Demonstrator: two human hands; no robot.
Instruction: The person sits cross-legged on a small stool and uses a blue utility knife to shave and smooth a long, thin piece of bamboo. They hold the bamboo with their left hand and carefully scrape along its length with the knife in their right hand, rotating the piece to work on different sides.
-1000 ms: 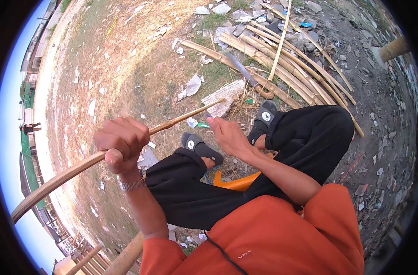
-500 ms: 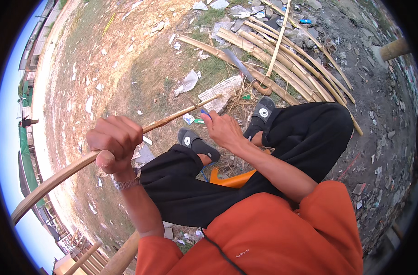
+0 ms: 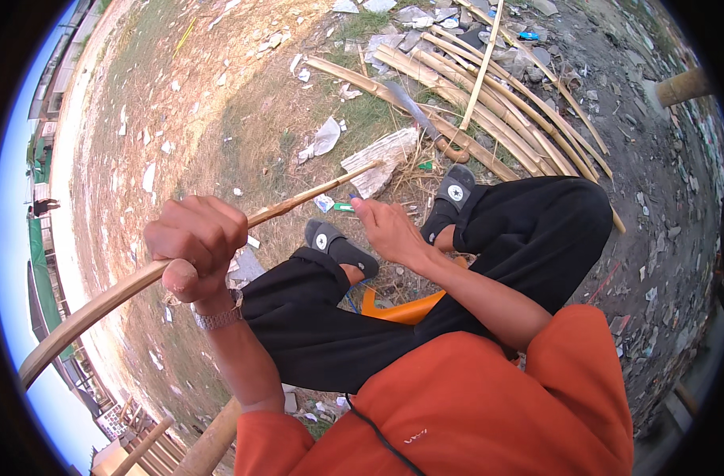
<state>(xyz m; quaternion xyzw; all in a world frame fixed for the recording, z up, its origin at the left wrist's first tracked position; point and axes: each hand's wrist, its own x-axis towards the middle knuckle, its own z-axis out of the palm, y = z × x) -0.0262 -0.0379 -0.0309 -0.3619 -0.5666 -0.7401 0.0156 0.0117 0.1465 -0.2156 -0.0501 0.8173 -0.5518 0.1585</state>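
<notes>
My left hand [image 3: 195, 247] is wrapped round a long split bamboo strip [image 3: 88, 316], thumb pressed along it. The strip runs from the lower left edge across to a thin, pale, whittled tip near the middle. Just below that tip my right hand [image 3: 390, 230] is closed, with a small blue handle [image 3: 353, 197] showing at its fingertips. It looks like a small knife; its blade cannot be made out now. The right hand appears slightly apart from the strip. Beyond the tip lies a whitish weathered block of wood [image 3: 380, 161].
A large curved-blade knife [image 3: 413, 109] with a wooden handle lies beside several split bamboo lengths [image 3: 489, 111] at the far right. My sandalled feet [image 3: 342, 246] rest on littered ground. An orange plastic piece [image 3: 402, 309] shows between my legs. A bamboo pole [image 3: 211, 440] stands at lower left.
My right hand has shifted slightly down from the strip; the thin blade seen earlier near the strip's tip no longer shows. My left hand still grips the strip in nearly the same place.
</notes>
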